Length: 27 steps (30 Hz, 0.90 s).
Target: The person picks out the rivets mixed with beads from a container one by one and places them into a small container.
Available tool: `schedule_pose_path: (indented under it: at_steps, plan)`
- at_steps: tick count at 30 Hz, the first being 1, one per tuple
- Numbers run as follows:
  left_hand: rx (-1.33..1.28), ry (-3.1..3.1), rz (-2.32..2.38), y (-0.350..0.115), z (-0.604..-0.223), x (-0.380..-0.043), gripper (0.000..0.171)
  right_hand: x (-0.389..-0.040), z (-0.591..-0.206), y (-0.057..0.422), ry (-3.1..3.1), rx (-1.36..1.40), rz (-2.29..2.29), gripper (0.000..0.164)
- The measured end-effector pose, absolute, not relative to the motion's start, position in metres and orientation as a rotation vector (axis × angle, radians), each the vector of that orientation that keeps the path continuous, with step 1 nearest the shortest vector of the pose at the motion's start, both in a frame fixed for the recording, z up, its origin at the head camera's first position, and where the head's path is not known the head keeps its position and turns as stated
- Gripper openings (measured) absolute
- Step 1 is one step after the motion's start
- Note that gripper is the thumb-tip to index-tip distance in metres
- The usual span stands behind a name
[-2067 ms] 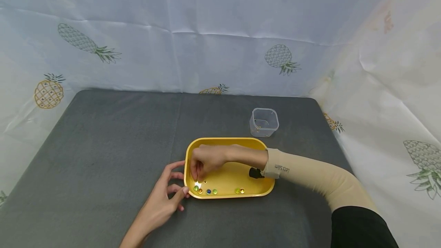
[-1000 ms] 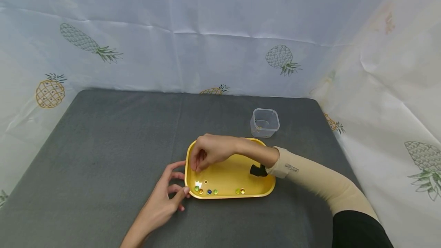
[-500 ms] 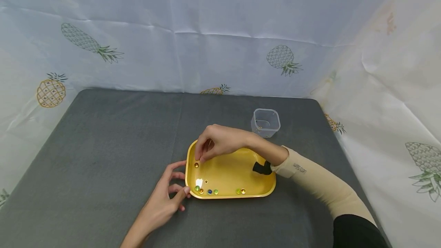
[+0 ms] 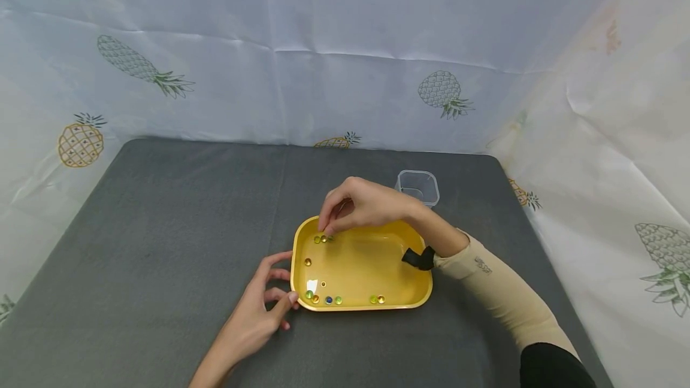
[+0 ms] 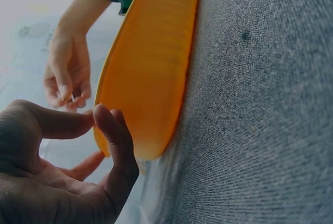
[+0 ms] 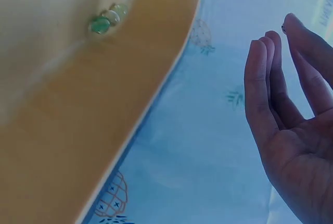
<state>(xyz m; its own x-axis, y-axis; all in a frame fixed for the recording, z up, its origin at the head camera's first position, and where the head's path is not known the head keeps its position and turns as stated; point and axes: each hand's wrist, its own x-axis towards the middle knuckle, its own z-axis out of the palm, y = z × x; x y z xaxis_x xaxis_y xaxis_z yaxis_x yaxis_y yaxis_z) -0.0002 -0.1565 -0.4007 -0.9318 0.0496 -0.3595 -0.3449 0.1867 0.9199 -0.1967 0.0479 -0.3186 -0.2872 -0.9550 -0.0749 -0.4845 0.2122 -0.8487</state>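
Observation:
My right hand (image 4: 366, 203) hovers over the far left part of a yellow tray (image 4: 366, 268), thumb and fingertips together. A tiny gold-coloured bead (image 5: 66, 99) shows between those fingertips in the left wrist view; its exact shape is too small to tell. My left hand (image 4: 260, 311) grips the tray's left end at the rim, its thumb at the near corner. Glass marbles lie in the tray: green and amber ones at the far edge (image 4: 317, 239), an amber one (image 4: 308, 262) at the left, several by the near side, including a blue marble (image 4: 329, 300). A small gold ring-like bead (image 4: 323, 284) lies near them.
A clear plastic box (image 4: 419, 187) stands behind the tray, partly hidden by my right forearm. Grey cloth covers the table (image 4: 205, 208). A pineapple-print curtain (image 4: 356, 29) hangs behind the table and at its sides. A black strap (image 4: 418, 258) sits at my right wrist.
My right hand has lifted from the tray's near left corner and moved back and to the right, uncovering marbles at the left and far edge. My left hand has stayed on the tray.

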Motion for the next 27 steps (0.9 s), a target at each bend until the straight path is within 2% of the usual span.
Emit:
schedule_pose_path:
  at_steps: [27]
  plan:
    - [-0.285, 2.183, 1.803, -0.155, -0.401, 0.001, 0.071, -0.214, -0.304, 0.111, 2.035, -1.204, -1.235, 0.014]
